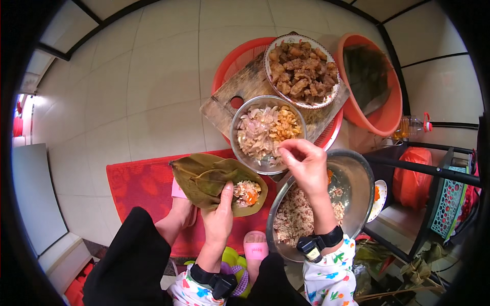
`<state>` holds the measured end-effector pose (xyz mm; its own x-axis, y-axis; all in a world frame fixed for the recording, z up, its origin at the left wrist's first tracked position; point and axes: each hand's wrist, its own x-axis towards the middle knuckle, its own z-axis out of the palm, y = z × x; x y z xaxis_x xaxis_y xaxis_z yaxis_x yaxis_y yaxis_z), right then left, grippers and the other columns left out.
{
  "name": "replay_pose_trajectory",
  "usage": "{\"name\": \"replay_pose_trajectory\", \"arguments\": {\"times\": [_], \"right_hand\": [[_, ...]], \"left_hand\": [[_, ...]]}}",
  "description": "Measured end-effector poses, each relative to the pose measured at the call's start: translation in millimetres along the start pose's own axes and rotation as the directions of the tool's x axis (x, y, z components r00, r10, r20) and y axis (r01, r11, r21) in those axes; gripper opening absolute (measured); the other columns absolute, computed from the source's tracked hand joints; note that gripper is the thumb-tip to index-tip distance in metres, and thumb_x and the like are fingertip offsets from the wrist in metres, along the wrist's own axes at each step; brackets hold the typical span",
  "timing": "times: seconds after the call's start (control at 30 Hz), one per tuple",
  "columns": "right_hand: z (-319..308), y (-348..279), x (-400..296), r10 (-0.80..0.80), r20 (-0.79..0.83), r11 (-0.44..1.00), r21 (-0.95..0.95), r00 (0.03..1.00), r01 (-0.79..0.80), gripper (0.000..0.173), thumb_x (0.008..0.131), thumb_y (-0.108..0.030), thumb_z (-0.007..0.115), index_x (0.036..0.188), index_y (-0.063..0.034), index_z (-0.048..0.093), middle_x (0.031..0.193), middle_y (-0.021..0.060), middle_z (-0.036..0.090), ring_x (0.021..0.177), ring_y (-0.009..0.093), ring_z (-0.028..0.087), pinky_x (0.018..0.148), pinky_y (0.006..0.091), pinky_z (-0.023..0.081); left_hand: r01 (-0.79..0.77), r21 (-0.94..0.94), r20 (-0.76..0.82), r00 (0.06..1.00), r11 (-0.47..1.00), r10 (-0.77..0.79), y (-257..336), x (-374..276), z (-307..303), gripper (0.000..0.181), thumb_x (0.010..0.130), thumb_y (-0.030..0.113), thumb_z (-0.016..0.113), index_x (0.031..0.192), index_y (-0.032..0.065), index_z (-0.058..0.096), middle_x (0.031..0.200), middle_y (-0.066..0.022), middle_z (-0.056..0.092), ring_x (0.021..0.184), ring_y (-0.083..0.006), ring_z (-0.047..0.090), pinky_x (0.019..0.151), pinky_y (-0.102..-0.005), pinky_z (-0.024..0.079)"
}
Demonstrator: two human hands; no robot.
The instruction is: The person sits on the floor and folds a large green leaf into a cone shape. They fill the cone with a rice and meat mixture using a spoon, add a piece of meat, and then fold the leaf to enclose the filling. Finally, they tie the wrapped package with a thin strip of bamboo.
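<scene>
My left hand holds a folded green leaf wrap, its thumb pressed on the leaf. Rice with an orange piece, perhaps egg yolk, fills the wrap's open end. My right hand is over the near rim of a steel bowl of sliced shallots and small orange-brown pieces. Its thumb and index finger are pinched together; whether something small is between them cannot be made out. Below the right forearm, a large metal basin contains rice mixed with reddish beans.
A wooden cutting board on a red plastic basket supports the steel bowl and a patterned bowl of browned meat chunks. An orange tub with dark leaves stands behind. A small plate and black metal rack are right.
</scene>
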<state>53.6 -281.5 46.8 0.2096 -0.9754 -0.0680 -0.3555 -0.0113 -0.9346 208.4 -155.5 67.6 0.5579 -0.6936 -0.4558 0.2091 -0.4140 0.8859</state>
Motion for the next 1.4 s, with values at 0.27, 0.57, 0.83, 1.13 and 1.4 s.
{"name": "replay_pose_trajectory", "arguments": {"times": [0.27, 0.57, 0.83, 1.13, 1.4], "right_hand": [[-5, -53, -40, -0.381, 0.287, 0.910, -0.052, 0.879, 0.412, 0.019, 0.073, 0.000, 0.066, 0.092, -0.0028, 0.067, 0.087, 0.0093, 0.062, 0.078, 0.023, 0.061, 0.070, 0.0316, 0.049], [-6, -53, -30, -0.403, 0.346, 0.841, -0.225, 0.847, 0.493, 0.018, 0.074, -0.001, 0.062, 0.092, -0.0004, 0.061, 0.088, 0.0135, 0.057, 0.082, 0.030, 0.058, 0.072, 0.0369, 0.046], [-47, -7, 97, -0.405, 0.088, 0.778, -0.489, 0.910, 0.394, 0.034, 0.072, 0.009, 0.058, 0.101, -0.0044, 0.068, 0.087, 0.0150, 0.056, 0.082, 0.031, 0.059, 0.072, 0.0377, 0.048], [-40, 10, 127, -0.429, 0.033, 0.745, -0.553, 0.903, 0.374, 0.028, 0.067, 0.004, 0.064, 0.094, -0.0040, 0.068, 0.085, 0.0136, 0.053, 0.083, 0.030, 0.056, 0.074, 0.0372, 0.047], [-45, 1, 116, -0.323, 0.108, 0.837, -0.431, 0.940, 0.337, 0.033, 0.070, 0.004, 0.063, 0.102, -0.0028, 0.066, 0.093, 0.0144, 0.059, 0.089, 0.030, 0.060, 0.078, 0.0358, 0.048]], "left_hand": [[-0.060, -0.032, -0.049, 0.997, 0.998, 0.058, -4, -2, 6, 0.027, 0.092, 0.015, 0.060, 0.112, -0.0030, 0.059, 0.111, -0.0096, 0.062, 0.099, -0.0176, 0.058, 0.088, -0.0314, 0.045], [-0.059, -0.026, -0.038, 0.998, 0.998, 0.058, -8, -1, 3, 0.025, 0.092, 0.013, 0.060, 0.111, -0.0027, 0.059, 0.110, -0.0090, 0.062, 0.098, -0.0166, 0.058, 0.086, -0.0311, 0.046], [-0.014, 0.047, -0.030, 0.999, 0.999, 0.015, -2, 2, -4, 0.027, 0.090, 0.014, 0.062, 0.111, -0.0022, 0.059, 0.109, -0.0084, 0.062, 0.098, -0.0161, 0.057, 0.086, -0.0308, 0.046], [-0.019, 0.036, -0.063, 0.998, 0.999, 0.021, -6, 8, -10, 0.025, 0.090, 0.015, 0.062, 0.109, -0.0016, 0.059, 0.107, -0.0078, 0.062, 0.096, -0.0166, 0.057, 0.085, -0.0311, 0.046], [-0.031, 0.056, -0.075, 0.997, 0.998, 0.035, -8, 8, -9, 0.025, 0.090, 0.014, 0.062, 0.109, -0.0019, 0.059, 0.107, -0.0081, 0.062, 0.096, -0.0171, 0.058, 0.086, -0.0311, 0.046]]}}
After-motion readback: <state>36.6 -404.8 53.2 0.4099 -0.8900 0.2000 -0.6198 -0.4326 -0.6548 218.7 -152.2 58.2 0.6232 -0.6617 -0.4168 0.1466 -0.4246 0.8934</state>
